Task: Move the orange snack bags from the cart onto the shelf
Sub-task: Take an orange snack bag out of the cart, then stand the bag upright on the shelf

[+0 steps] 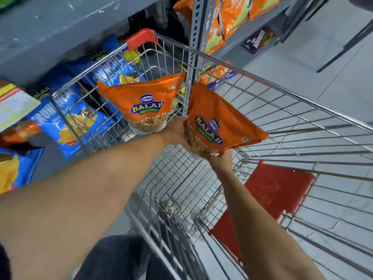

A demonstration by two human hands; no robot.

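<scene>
I hold two orange Balaji snack bags above the wire cart (282,122). My left hand (175,131) grips the bottom of the left orange bag (141,98), which stands upright over the cart's far left corner. My right hand (219,160) grips the lower edge of the right orange bag (218,120), tilted to the right over the cart's middle. The two bags nearly touch at their bases. The grey shelf (260,27) beyond the cart holds several more orange bags (232,15).
Blue chip bags (66,120) fill the lower shelf at left, behind the cart's side. A perforated grey shelf post (196,37) rises just past the cart's far edge. A red plastic flap (276,190) lies in the cart. A dark biscuit pack (258,39) sits under the right shelf.
</scene>
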